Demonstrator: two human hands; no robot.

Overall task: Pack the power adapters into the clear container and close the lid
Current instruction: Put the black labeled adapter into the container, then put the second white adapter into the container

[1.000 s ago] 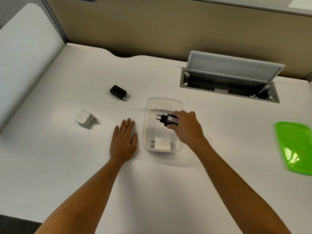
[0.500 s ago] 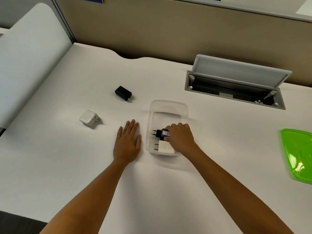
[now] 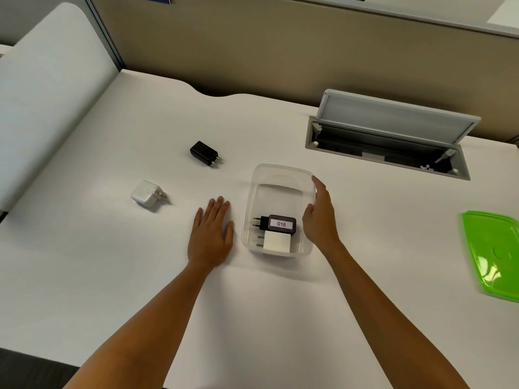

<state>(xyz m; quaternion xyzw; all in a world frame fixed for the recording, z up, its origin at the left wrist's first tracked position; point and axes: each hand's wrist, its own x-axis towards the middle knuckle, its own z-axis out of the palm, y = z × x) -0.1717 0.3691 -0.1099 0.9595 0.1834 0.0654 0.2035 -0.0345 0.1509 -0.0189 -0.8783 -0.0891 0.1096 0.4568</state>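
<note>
The right hand (image 3: 318,217) is open and empty, fingers loosely spread along the container's (image 3: 280,175) right wall. Just left of it, inside, lie a black adapter (image 3: 276,226) and a white one (image 3: 276,242). The left hand (image 3: 212,234) rests flat and open on the desk (image 3: 266,318), beside the container.
</note>
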